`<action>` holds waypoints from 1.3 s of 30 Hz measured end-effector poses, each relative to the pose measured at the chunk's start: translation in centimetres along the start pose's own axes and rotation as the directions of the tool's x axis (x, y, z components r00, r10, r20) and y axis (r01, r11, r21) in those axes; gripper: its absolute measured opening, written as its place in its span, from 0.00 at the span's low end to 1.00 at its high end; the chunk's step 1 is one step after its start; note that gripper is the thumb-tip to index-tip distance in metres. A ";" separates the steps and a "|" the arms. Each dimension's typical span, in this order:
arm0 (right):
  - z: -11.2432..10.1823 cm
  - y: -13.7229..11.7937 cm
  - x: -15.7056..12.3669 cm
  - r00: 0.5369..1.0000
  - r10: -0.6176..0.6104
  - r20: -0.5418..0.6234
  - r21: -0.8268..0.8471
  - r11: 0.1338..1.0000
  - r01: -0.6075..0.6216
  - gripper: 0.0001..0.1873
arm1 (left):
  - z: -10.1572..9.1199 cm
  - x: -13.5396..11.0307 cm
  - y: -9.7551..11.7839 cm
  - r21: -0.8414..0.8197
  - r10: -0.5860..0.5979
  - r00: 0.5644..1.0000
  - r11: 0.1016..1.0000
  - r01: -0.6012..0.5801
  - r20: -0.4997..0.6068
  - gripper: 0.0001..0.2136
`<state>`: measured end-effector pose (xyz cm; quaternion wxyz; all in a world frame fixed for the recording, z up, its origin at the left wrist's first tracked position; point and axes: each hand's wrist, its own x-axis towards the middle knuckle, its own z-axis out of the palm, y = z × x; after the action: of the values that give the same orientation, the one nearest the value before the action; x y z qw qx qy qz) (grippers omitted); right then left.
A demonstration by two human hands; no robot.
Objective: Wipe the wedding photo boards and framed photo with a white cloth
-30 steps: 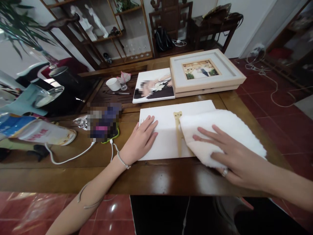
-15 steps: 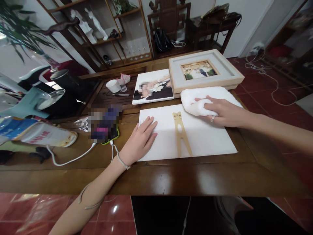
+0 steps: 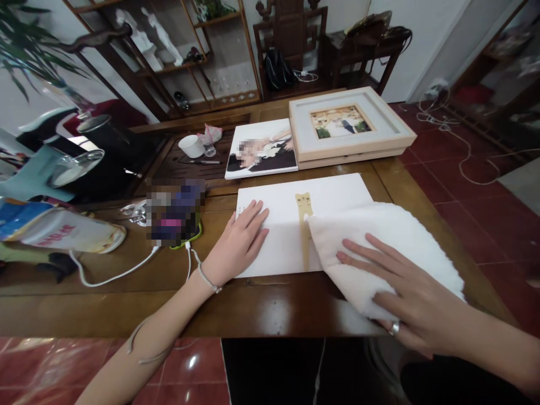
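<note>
My left hand [image 3: 240, 242] lies flat with its fingers stretched over the left side of a white board [image 3: 270, 253] on the table. A tan cat-headed stand piece [image 3: 304, 216] runs down the board's middle. Over the board's right part and front edge spreads a white towel [image 3: 392, 230], which covers the stand's right leg. My right hand [image 3: 405, 292] grips the towel near the table's front edge, fingers spread on top and a fold of cloth tucked under the thumb side.
Behind the board lie a photo panel [image 3: 264, 149] and a framed picture [image 3: 350, 132] with a thick pale wooden frame. A phone [image 3: 177, 216] with charging cables, a printed bag [image 3: 63, 228], a white cup [image 3: 192, 146] and a dark pot [image 3: 80, 174] occupy the left side.
My right hand has swept the towel from the board's far right corner toward me, and the cloth has spread wider. The left hand stays in place on the board.
</note>
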<state>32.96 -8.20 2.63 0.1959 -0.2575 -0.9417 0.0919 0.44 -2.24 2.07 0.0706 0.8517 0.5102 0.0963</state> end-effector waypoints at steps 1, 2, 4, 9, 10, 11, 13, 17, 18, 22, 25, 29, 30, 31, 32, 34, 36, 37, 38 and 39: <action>-0.1 0.2 0.2 1.000 -0.001 0.004 -0.008 1.000 0.001 0.06 | 0.0 0.0 0.0 -0.002 0.002 1.000 1.000 -0.002 -0.002 0.20; -0.2 0.7 0.6 1.000 0.002 0.002 -0.017 1.000 -0.002 0.06 | 0.0 0.0 0.0 -0.004 0.003 1.000 1.000 -0.003 -0.005 0.20; -0.4 2.3 1.8 1.000 0.021 -0.012 -0.028 0.999 -0.022 0.05 | 0.0 0.0 0.0 -0.006 0.005 1.000 1.000 -0.005 -0.010 0.20; -1.3 7.8 6.4 0.985 0.170 0.027 0.024 0.985 -0.171 0.06 | 0.0 0.0 0.0 -0.008 0.009 1.000 1.000 -0.009 -0.011 0.20; -1.5 8.6 7.3 0.969 0.246 0.031 0.035 0.968 -0.247 0.08 | 0.0 0.0 0.0 -0.007 0.011 1.000 1.000 -0.011 -0.011 0.20; -1.5 9.2 8.3 0.945 0.325 0.025 0.045 0.944 -0.326 0.09 | 0.0 0.0 -0.1 -0.007 0.012 1.000 1.000 -0.012 -0.011 0.20; -1.3 9.4 9.7 0.886 0.464 -0.001 0.065 0.884 -0.463 0.12 | 0.0 0.0 -0.1 -0.003 0.011 1.000 1.000 -0.011 -0.009 0.20; 0.3 6.6 10.3 0.835 0.543 -0.092 0.063 0.840 -0.540 0.09 | 0.0 0.0 -0.1 0.002 0.007 1.000 1.000 -0.007 -0.008 0.20; 0.8 5.4 10.0 0.846 0.523 -0.103 0.055 0.852 -0.520 0.08 | 0.0 0.0 -0.1 0.003 0.006 1.000 1.000 -0.006 -0.008 0.20; 1.9 0.8 7.7 0.930 0.355 -0.096 0.062 0.934 -0.351 0.08 | 0.1 -0.1 -0.1 0.010 0.007 1.000 1.000 -0.007 -0.002 0.20; 1.9 -1.3 6.2 0.982 0.179 -0.064 0.097 0.980 -0.173 0.09 | 0.1 -0.1 -0.1 0.009 0.007 1.000 1.000 -0.007 0.000 0.21; 1.3 -0.9 6.2 0.999 -0.007 0.035 0.106 0.994 0.003 0.07 | 0.1 -0.1 -0.1 0.003 0.009 1.000 1.000 -0.009 -0.001 0.21; 1.2 -0.3 6.6 0.999 -0.015 0.047 0.100 0.995 0.010 0.07 | 0.1 -0.1 -0.1 0.000 0.009 1.000 1.000 -0.009 -0.003 0.21; 1.1 0.5 7.1 0.999 -0.006 0.054 0.093 0.996 0.001 0.07 | 0.1 0.0 -0.2 -0.004 0.008 1.000 1.000 -0.008 -0.004 0.21; 1.0 1.4 7.7 0.998 0.013 0.058 0.089 0.996 -0.018 0.07 | 0.1 0.0 -0.2 -0.009 0.007 1.000 1.000 -0.007 -0.007 0.21; 1.0 3.3 9.2 0.996 0.061 0.057 0.081 0.995 -0.066 0.07 | 0.2 0.0 -0.2 -0.020 0.004 1.000 1.000 -0.004 -0.011 0.20; 1.2 5.1 11.0 0.992 0.114 0.053 0.077 0.990 -0.118 0.08 | 0.2 0.0 -0.2 -0.029 0.000 1.000 1.000 0.000 -0.011 0.20; 1.3 5.7 11.8 0.988 0.143 0.054 0.076 0.986 -0.147 0.08 | 0.3 0.0 -0.2 -0.034 -0.003 1.000 0.999 0.003 -0.008 0.21; 1.4 6.1 12.5 0.984 0.171 0.059 0.070 0.982 -0.175 0.08 | 0.3 0.0 -0.2 -0.040 -0.009 1.000 0.999 0.009 -0.008 0.21; 1.5 6.3 13.0 0.979 0.193 0.061 0.056 0.979 -0.197 0.09 | 0.4 0.0 -0.2 -0.047 -0.016 1.000 0.999 0.016 -0.007 0.21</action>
<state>24.83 3.81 3.70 0.1678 -0.3397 -0.9137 0.1470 0.33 -2.13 1.66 0.0895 0.8454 0.5148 0.1111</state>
